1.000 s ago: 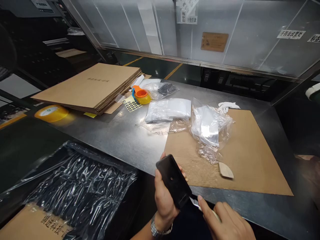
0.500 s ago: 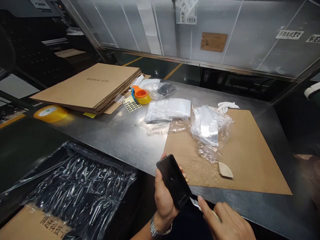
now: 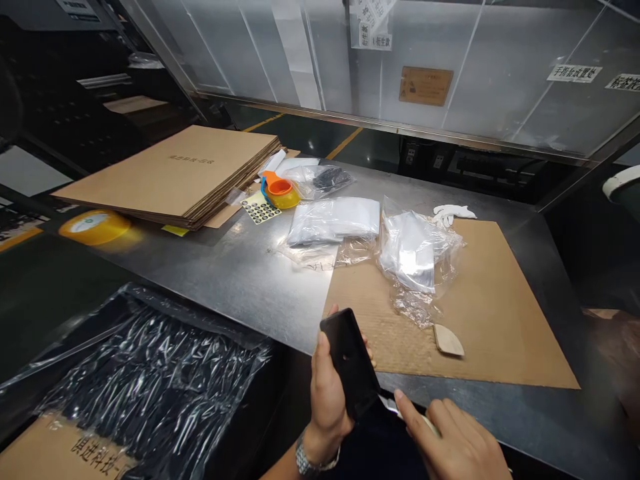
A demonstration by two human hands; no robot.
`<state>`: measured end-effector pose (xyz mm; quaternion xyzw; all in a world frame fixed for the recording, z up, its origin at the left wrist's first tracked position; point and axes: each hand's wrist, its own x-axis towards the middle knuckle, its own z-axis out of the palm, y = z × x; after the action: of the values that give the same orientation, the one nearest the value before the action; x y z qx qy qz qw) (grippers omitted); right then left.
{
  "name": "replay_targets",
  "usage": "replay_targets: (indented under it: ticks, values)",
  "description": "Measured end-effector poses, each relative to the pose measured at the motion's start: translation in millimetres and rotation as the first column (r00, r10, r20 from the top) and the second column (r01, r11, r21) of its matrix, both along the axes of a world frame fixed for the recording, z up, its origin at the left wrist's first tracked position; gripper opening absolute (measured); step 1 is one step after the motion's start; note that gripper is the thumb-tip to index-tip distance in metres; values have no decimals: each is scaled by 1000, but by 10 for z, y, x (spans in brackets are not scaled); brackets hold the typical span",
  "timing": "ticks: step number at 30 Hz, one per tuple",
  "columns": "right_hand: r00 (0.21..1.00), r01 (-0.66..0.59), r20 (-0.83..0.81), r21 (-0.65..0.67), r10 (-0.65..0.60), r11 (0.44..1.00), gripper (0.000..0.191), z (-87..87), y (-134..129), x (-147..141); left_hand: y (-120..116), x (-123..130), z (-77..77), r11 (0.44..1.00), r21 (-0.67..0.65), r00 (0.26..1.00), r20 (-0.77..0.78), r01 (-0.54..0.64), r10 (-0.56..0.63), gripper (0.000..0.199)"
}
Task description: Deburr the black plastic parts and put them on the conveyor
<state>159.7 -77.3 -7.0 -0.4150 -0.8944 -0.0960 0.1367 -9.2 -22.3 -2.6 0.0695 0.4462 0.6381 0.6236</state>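
My left hand [image 3: 330, 387] is wrapped round a shallow black plastic case [image 3: 349, 360], thumb along its left side and fingertips behind its right edge. The case's hollow side, with a small mark in the middle, faces me. In my right hand [image 3: 450, 437] is a small knife [image 3: 389, 405] with a short metal blade and a pale handle, mostly covered by my fingers. My index finger lies along the knife. The blade is at the lower right corner of the case; its exact contact is too small to tell.
On the metal table [image 3: 240, 287] lie a cardboard sheet [image 3: 490, 300], a tan wedge-shaped pad [image 3: 449, 341], clear plastic bags [image 3: 410, 253], a white glove [image 3: 453, 213], an orange tape dispenser [image 3: 280, 190] and stacked cardboard [image 3: 175, 167]. A black-plastic-lined box [image 3: 150, 380] stands lower left.
The black case has turned slightly more upright, its upper end shifting right. The knife blade stays at its lower corner, and both hands keep their holds. The view has shifted a little.
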Motion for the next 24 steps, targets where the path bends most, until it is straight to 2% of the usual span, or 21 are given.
replay_targets:
  ticks: [5, 8, 16, 20, 22, 23, 24]
  values:
    - [992, -18, -128, -100, 5, 995, 26, 73, 68, 30, 21, -19, -16, 995, -28, 993, 70, 92, -90, 63]
    - [989, -30, -150, -160, 6, 987, 29, 92, 88, 11, 21, -26, -23, 991, -47, 989, 87, 123, -119, 65]
    - [989, 8, -141, -260, -46, 966, 31, -138, 24, 8, 17, -28, -11, 986, -65, 986, 62, 156, -152, 60]
    - [994, -15, -111, -275, -17, 961, 30, -129, 36, 22, 16, -23, -46, 986, -45, 987, 23, 159, -158, 61]
    - [994, -8, -101, -333, -27, 943, 31, -96, 48, 23, 1, -18, -63, 986, -44, 987, -26, 158, -159, 64]
    - [993, -1, -109, -395, -46, 919, 32, -82, 53, 21, -10, -13, -69, 988, -37, 987, -52, 152, -153, 66]
    - [988, 10, -128, -492, -83, 871, 33, -71, 58, 16, -24, -7, -74, 990, -23, 987, -71, 142, -143, 67]
